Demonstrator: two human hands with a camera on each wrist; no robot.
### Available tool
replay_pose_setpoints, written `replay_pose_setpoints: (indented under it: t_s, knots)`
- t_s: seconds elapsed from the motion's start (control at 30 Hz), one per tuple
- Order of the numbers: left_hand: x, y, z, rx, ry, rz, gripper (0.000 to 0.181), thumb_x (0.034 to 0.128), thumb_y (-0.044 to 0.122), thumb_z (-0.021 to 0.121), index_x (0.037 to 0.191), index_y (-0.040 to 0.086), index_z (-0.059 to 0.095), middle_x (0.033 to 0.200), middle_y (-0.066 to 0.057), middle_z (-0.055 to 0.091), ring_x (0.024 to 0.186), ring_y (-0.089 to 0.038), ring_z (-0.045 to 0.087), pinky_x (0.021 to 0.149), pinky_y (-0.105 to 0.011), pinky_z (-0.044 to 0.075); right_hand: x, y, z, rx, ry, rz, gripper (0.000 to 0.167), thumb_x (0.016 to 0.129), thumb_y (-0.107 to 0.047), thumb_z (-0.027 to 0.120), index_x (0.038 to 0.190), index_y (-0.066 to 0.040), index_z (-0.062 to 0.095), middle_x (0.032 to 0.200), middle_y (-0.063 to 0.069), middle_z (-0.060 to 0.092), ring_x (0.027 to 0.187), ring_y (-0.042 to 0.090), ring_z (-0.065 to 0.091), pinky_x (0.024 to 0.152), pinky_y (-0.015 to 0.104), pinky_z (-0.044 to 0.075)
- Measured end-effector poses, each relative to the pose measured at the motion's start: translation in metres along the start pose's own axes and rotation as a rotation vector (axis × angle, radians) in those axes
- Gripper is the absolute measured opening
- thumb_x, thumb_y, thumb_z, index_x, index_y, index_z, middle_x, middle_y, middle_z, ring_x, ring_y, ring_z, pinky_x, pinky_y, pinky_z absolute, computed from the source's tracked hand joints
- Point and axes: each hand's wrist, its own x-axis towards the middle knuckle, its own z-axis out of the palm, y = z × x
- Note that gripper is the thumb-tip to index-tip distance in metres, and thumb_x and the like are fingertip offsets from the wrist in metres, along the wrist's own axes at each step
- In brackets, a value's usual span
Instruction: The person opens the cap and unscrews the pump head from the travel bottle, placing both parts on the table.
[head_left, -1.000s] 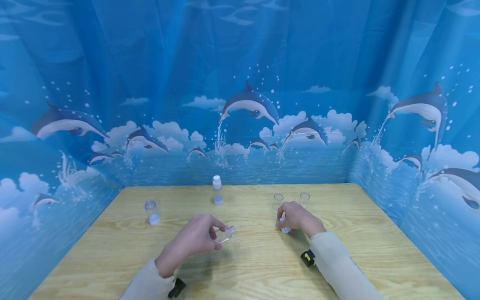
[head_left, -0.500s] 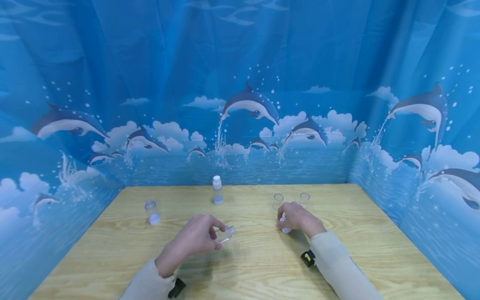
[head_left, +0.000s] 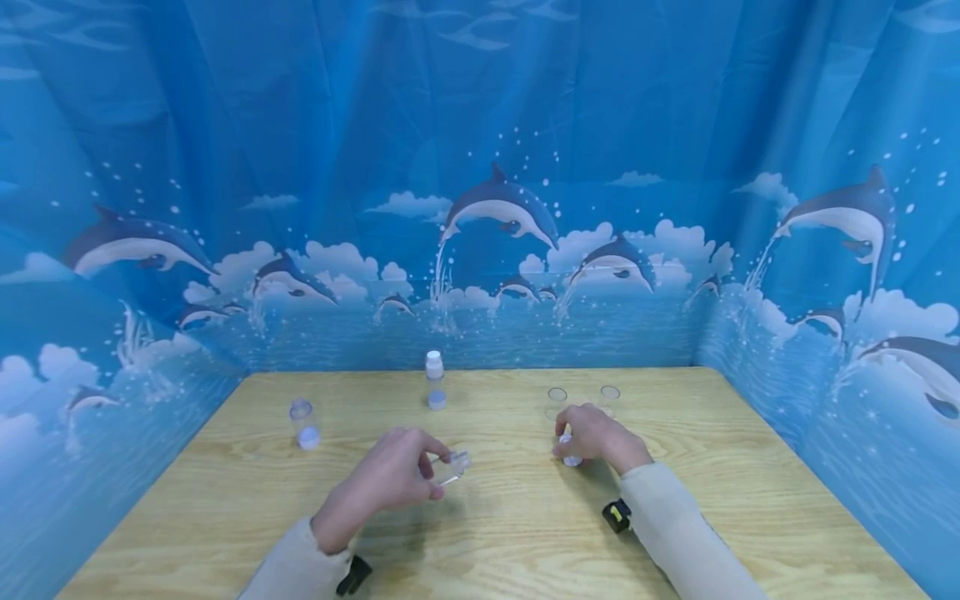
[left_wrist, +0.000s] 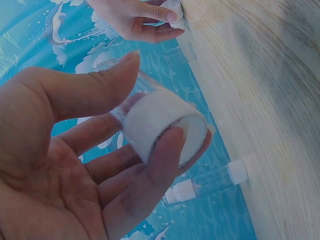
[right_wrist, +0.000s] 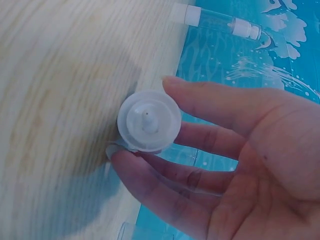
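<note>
My left hand (head_left: pixel 397 473) holds a clear container (head_left: pixel 459 463) sideways above the table, left of centre. In the left wrist view the thumb and fingers lie around its clear wall and its white base (left_wrist: pixel 159 122). Right of centre, my right hand (head_left: pixel 600 437) pinches a small white part (head_left: pixel 570 450) low over the table. From the right wrist view this part (right_wrist: pixel 149 121) is round, with a small nozzle in its middle, between thumb and fingertips. Whether it touches the table I cannot tell.
A clear bottle with a white top (head_left: pixel 435 383) stands at the back centre of the wooden table (head_left: pixel 495 533). Another clear container (head_left: pixel 304 425) stands at the left. Behind my right hand are two clear round items (head_left: pixel 557 394), (head_left: pixel 610 392). A dolphin-print curtain surrounds the table.
</note>
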Motion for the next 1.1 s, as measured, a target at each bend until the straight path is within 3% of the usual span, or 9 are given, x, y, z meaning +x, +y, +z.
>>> replay_pose_setpoints:
  t_s: [0.53, 0.7, 0.8, 0.93, 1.1]
  knots:
    - [0.001, 0.000, 0.000, -0.003, -0.002, -0.009, 0.040, 0.0727, 0.006, 0.089, 0.111, 0.011, 0.078, 0.090, -0.010, 0.078, 0.074, -0.014, 0.067, 0.063, -0.031, 0.057, 0.000, 0.001, 0.000, -0.010, 0.001, -0.004, 0.023, 0.091, -0.021, 0.078, 0.107, -0.007, 0.071, 0.097, 0.009, 0.067, 0.066, 0.017, 0.065, 0.061, 0.029, 0.054]
    - [0.001, -0.002, -0.001, -0.005, 0.015, -0.044, 0.041, 0.0726, 0.007, 0.089, 0.111, 0.013, 0.078, 0.090, -0.008, 0.077, 0.075, -0.016, 0.067, 0.065, -0.033, 0.058, -0.003, 0.000, -0.005, -0.012, -0.004, -0.012, 0.026, 0.094, -0.024, 0.075, 0.114, -0.007, 0.070, 0.093, 0.007, 0.069, 0.063, 0.020, 0.065, 0.064, 0.031, 0.054]
    - [0.002, -0.005, -0.002, -0.001, 0.042, -0.080, 0.041, 0.0726, 0.008, 0.089, 0.111, 0.014, 0.078, 0.091, -0.008, 0.077, 0.078, -0.017, 0.067, 0.068, -0.035, 0.059, -0.006, -0.001, -0.011, -0.037, 0.019, -0.048, 0.030, 0.095, -0.025, 0.073, 0.118, -0.005, 0.069, 0.103, 0.010, 0.074, 0.075, 0.021, 0.067, 0.076, 0.037, 0.058]
    - [0.006, -0.012, -0.005, 0.011, 0.079, -0.114, 0.038, 0.0740, 0.008, 0.089, 0.110, 0.014, 0.077, 0.094, -0.008, 0.076, 0.081, -0.018, 0.067, 0.069, -0.035, 0.058, -0.011, -0.004, -0.021, -0.052, 0.044, -0.102, 0.034, 0.097, -0.025, 0.071, 0.123, -0.003, 0.069, 0.119, 0.015, 0.072, 0.102, 0.027, 0.068, 0.092, 0.048, 0.058]
    - [0.011, -0.026, -0.016, -0.026, 0.116, -0.176, 0.039, 0.0785, 0.006, 0.086, 0.116, 0.009, 0.074, 0.097, -0.008, 0.074, 0.085, -0.017, 0.067, 0.069, -0.034, 0.058, -0.017, -0.007, -0.030, -0.026, 0.033, -0.132, 0.036, 0.098, -0.026, 0.069, 0.126, -0.002, 0.068, 0.121, 0.018, 0.071, 0.112, 0.034, 0.067, 0.093, 0.051, 0.058]
